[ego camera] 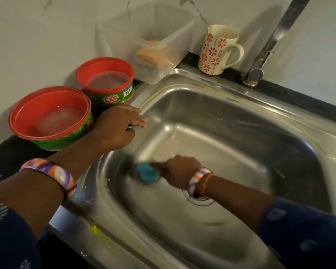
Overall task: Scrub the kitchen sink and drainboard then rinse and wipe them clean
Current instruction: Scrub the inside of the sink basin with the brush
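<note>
Sink (231, 117) basin fills frame centre. Right hand (179, 168) grips blue scrubber (147, 172) on the wall at 8 o'clock; left hand (120, 126) braces on the rim at 10, fingers extended. Yellow residue (95, 229) streaks rims: work firm overlapping strokes outward.
</note>
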Demonstrator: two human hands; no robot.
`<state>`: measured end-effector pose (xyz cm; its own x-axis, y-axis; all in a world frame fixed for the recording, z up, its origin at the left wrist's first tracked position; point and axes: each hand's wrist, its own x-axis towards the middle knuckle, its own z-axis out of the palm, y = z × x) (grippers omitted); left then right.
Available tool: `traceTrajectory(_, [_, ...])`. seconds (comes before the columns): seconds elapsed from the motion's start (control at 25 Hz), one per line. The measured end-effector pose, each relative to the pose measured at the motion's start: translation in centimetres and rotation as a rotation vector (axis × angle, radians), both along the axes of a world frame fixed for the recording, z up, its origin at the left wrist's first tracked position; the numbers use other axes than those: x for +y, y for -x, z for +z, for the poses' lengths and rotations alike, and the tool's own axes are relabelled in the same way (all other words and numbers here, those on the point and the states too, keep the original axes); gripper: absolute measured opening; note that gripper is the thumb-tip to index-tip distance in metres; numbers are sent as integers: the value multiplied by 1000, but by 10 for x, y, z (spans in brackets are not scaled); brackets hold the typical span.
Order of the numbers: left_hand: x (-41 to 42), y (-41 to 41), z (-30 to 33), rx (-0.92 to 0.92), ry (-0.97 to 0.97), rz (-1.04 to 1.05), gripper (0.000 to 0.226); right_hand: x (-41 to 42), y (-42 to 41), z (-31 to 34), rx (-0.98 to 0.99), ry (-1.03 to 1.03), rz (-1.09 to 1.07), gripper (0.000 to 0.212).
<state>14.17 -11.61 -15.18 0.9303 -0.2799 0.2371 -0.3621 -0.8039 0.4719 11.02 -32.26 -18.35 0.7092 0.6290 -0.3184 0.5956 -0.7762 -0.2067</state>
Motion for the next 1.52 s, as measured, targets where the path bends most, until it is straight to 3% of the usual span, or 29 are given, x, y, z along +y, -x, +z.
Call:
traceTrajectory(0.16, [1, -2, -3, -17, 7, 7, 37, 7, -65, 0, -339, 217, -88, 40])
traceTrajectory(0.32, [2, -2, -3, -25, 9, -1, 38, -22, -73, -5, -359, 340, -164, 40])
traceTrajectory(0.6, [0, 1, 1, -9, -6, -23, 43, -117, -11, -5, -287, 589, -366, 39])
traceTrajectory(0.96, [2, -1, 0, -6, -44, -5, 42, 3, -71, -25, -348, 189, -258, 42])
traceTrajectory(1.12, [2, -1, -2, 26, -64, 1, 41, -54, -56, -24, -337, 334, -313, 44])
traceTrajectory(1.32, [1, 4, 8, 101, -79, -16, 42, -135, -1, 4, -228, 436, -700, 39])
traceTrajectory(1.4, [-3, 10, 19, 174, -117, -55, 58, -140, 6, 32, -106, 280, -863, 37])
traceTrajectory(1.52, [-11, 27, 49, 276, -249, -128, 77, -110, 15, 90, 59, -109, -784, 40])
